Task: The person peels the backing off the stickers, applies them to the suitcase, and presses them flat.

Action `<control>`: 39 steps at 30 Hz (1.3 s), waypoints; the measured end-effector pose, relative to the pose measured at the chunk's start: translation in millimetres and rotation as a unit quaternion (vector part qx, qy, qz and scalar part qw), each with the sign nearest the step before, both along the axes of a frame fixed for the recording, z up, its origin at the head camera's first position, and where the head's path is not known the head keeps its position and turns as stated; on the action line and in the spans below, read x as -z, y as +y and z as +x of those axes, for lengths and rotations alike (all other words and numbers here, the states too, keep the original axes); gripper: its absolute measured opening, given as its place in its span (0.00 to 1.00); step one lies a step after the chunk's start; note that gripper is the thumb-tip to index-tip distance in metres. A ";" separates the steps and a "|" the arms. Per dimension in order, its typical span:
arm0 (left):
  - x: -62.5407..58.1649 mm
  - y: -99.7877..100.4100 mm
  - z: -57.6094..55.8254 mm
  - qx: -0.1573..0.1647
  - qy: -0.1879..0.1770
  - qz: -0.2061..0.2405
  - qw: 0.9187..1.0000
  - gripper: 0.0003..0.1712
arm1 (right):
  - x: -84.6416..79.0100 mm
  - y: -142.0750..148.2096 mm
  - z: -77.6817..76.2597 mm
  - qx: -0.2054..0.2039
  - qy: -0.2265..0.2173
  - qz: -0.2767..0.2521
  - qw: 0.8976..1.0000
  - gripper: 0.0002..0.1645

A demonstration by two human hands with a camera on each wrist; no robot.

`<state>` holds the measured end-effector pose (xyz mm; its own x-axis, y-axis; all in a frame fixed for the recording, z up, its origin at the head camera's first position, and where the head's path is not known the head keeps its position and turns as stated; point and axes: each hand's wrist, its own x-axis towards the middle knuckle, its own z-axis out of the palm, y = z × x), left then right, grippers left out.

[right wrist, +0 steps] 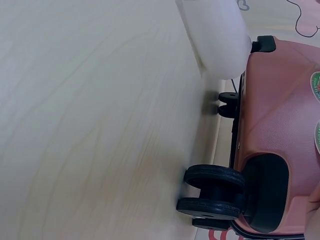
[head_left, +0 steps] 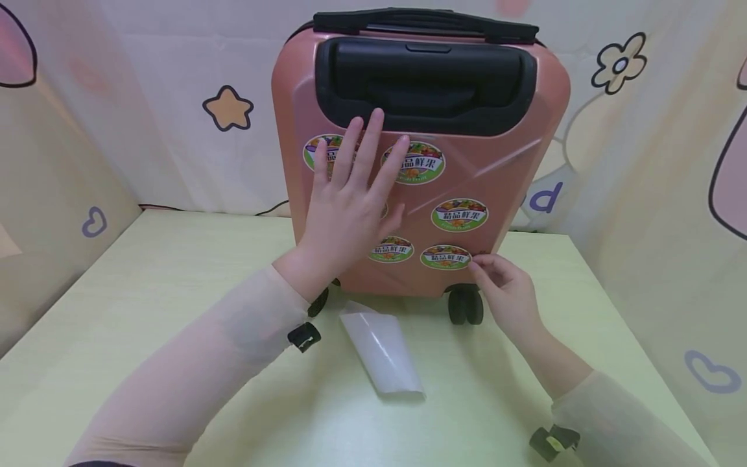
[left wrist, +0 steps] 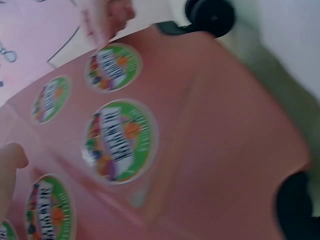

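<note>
A pink suitcase [head_left: 513, 175] with a black handle panel stands upright on its wheels, several oval fruit stickers on its front. Spread with straight fingers, my left hand [head_left: 347, 211] rests against that front and partly covers the left-hand stickers. Low on the right side, my right hand [head_left: 509, 292] pinches the outer edge of the bottom right sticker [head_left: 446, 257] between thumb and bent fingers. The left wrist view shows the right fingertips at the same sticker [left wrist: 114, 68]. Another sticker [head_left: 460, 215] lies flat just above it.
A glossy white sheet [head_left: 384, 353], curled and folded at one end, lies on the light table [head_left: 233, 402] before the suitcase. Black wheels [head_left: 465, 305] stand close to the right hand. Behind is a printed cloth backdrop [head_left: 175, 130]; a thin cable [head_left: 273, 209] runs along its foot.
</note>
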<state>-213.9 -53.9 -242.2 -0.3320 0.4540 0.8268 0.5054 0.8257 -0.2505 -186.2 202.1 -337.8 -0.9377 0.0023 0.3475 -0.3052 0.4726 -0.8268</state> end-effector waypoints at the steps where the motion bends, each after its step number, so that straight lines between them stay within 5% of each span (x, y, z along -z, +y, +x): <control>1: -4.9 0.1 -0.6 -0.006 -0.003 -0.002 1.000 0.40 | 0.5 0.4 0.0 0.000 0.003 0.003 1.000 0.17; 6: -21.5 2.7 -1.9 -0.023 -0.012 0.005 1.000 0.42 | 3.7 2.2 -0.4 0.006 0.031 0.028 0.999 0.15; 10: -29.4 7.7 -2.8 -0.022 -0.009 0.017 1.000 0.41 | 6.2 2.8 -0.9 0.019 0.098 0.068 0.993 0.11; 20: -31.9 12.4 -2.5 -0.027 -0.050 0.027 0.998 0.44 | 8.8 11.2 -0.1 0.048 0.259 0.196 0.944 0.08; 23: -32.4 13.7 -1.4 -0.036 -0.051 0.025 0.998 0.46 | 13.4 11.7 -1.4 0.018 0.344 0.226 0.911 0.10; 27: -32.3 14.1 -0.7 -0.036 -0.048 0.029 0.998 0.46 | 22.2 1.8 -2.0 -0.056 0.455 0.322 0.828 0.20; 29: -32.1 13.9 -0.8 -0.033 -0.048 0.031 0.998 0.46 | 26.7 -3.6 -2.0 -0.078 0.466 0.388 0.792 0.24; 31: -32.0 13.4 -0.6 -0.032 -0.049 0.033 0.998 0.46 | 30.4 -8.0 -2.0 -0.083 0.453 0.448 0.767 0.29; 33: -32.0 13.2 -0.6 -0.031 -0.051 0.034 0.998 0.46 | 32.4 -11.2 -2.7 -0.077 0.431 0.488 0.755 0.33; 39: -30.4 14.6 -1.3 -0.027 -0.051 0.035 0.998 0.45 | 33.5 -17.6 -8.2 -0.051 0.413 0.528 0.740 0.36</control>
<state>-215.1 -39.3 -211.8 -0.4391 0.3745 0.8167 0.4792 0.8665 -0.1397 -194.4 184.5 -371.3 -0.3804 -0.7361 0.5598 -0.5799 0.6614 0.4756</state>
